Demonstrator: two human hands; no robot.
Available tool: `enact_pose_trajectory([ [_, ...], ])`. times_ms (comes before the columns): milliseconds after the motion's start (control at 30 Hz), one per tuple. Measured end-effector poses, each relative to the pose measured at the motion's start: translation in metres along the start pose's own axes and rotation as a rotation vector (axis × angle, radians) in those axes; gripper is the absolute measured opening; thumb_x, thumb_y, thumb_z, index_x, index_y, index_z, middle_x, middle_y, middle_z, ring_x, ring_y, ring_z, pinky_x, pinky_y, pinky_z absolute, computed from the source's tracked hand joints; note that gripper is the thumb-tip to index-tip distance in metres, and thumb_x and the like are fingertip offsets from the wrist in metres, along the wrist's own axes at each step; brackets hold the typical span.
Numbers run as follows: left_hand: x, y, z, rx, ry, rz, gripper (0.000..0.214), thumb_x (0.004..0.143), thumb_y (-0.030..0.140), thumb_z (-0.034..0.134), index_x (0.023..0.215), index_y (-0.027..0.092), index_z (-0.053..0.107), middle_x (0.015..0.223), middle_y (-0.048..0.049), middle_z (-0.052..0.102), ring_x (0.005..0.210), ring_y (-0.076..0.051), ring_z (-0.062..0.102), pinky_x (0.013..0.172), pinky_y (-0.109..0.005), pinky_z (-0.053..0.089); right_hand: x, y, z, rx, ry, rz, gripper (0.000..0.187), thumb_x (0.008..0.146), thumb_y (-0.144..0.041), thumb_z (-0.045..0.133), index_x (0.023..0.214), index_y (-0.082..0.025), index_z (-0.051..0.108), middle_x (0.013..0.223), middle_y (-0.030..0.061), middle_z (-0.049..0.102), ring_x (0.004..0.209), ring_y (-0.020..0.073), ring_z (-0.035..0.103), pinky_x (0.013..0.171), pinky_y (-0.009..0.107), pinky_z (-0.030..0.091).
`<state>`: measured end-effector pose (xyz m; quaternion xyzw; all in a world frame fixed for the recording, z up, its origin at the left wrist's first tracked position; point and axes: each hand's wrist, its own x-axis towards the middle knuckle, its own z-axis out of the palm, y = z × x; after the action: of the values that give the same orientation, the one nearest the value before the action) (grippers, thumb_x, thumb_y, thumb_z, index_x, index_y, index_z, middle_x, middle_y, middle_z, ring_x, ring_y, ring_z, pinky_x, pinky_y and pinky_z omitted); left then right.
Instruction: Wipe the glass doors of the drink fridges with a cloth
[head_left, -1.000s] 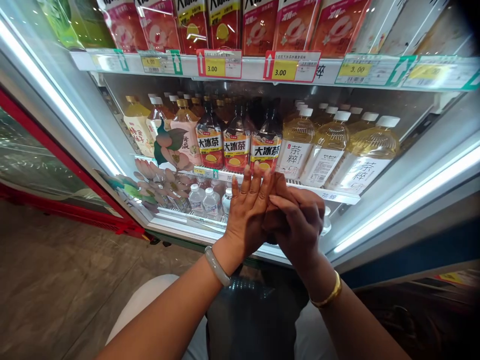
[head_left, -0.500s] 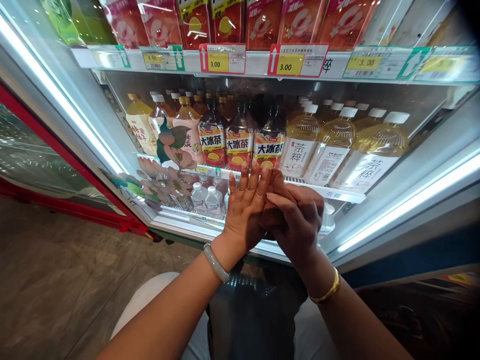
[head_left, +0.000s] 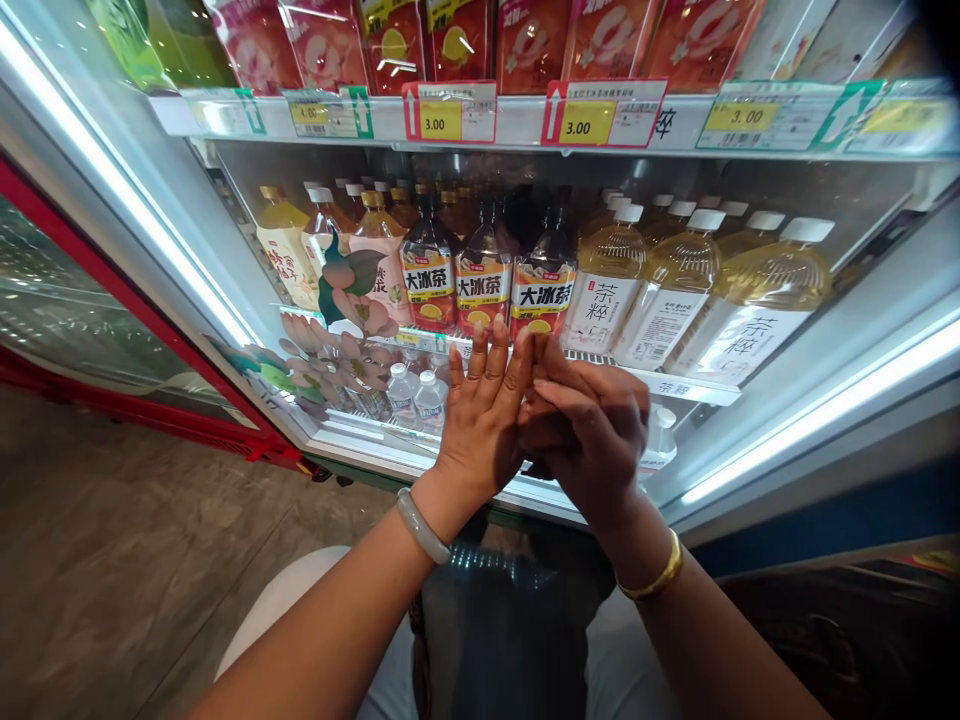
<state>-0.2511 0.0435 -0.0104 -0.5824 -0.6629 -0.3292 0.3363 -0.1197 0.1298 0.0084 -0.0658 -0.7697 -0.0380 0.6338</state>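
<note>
My left hand (head_left: pixel 484 415) is held upright with its fingers stretched out, palm turned to the right. My right hand (head_left: pixel 592 430) presses against that palm, its fingers laid across it. Neither hand holds anything. Both hover in front of an open drinks cooler. Just behind the fingertips stand dark iced-tea bottles (head_left: pixel 481 280) with red and yellow labels. Pale yellow tea bottles (head_left: pixel 664 290) with white caps fill the shelf to the right. A grey bangle is on my left wrist and a gold one on my right.
The cooler's shelf rail (head_left: pixel 675 385) runs behind my hands. An upper shelf edge (head_left: pixel 517 115) carries price tags and red cartons. Small water bottles (head_left: pixel 416 395) sit on the lowest shelf. A red-framed cooler door (head_left: pixel 112 300) stands at the left over grey floor tiles.
My joined hands have risen slightly toward the shelf, and the view has shifted a little. They stay pressed together.
</note>
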Motion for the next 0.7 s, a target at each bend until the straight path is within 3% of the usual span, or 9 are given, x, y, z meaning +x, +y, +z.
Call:
enact_pose_trajectory([
  [167,0.001,-0.001,-0.008,0.017,0.022,0.002,0.075,0.107,0.032,0.041,0.168,0.018,0.0,0.176,-0.0141,0.004,0.164,-0.023,-0.007,0.133,-0.051,-0.002,0.012,0.008,-0.007,-0.076,0.12,0.032,0.024,0.088,-0.033,0.075,0.111,-0.028,0.07,0.119,0.0074,0.07,0.11,0.0257,0.067,0.099,0.046,0.054],
  [400,-0.004,-0.013,-0.008,-0.01,0.017,0.004,0.073,0.108,0.042,0.036,0.168,0.018,0.002,0.176,-0.0149,0.003,0.164,-0.027,-0.004,0.132,-0.054,-0.003,-0.002,-0.001,0.009,0.0,-0.019,-0.02,0.028,0.088,-0.028,0.077,0.115,-0.028,0.069,0.12,0.0063,0.073,0.111,0.0236,0.067,0.102,0.043,0.055],
  [600,-0.003,-0.01,-0.007,0.04,0.047,-0.017,0.075,0.108,0.04,0.041,0.168,0.018,0.003,0.174,-0.0173,0.013,0.164,-0.025,-0.003,0.132,-0.054,-0.004,0.014,0.008,-0.003,-0.032,0.128,0.037,0.028,0.085,-0.031,0.079,0.111,-0.028,0.07,0.12,0.0082,0.072,0.11,0.0263,0.068,0.098,0.046,0.056],
  [700,-0.005,-0.012,-0.007,0.026,0.023,-0.019,0.076,0.107,0.038,0.042,0.168,0.02,0.001,0.175,-0.016,0.01,0.163,-0.026,-0.002,0.132,-0.055,-0.003,0.008,0.004,0.002,-0.03,0.078,0.008,0.028,0.087,-0.032,0.077,0.113,-0.028,0.069,0.12,0.0075,0.073,0.111,0.0256,0.068,0.1,0.046,0.055],
])
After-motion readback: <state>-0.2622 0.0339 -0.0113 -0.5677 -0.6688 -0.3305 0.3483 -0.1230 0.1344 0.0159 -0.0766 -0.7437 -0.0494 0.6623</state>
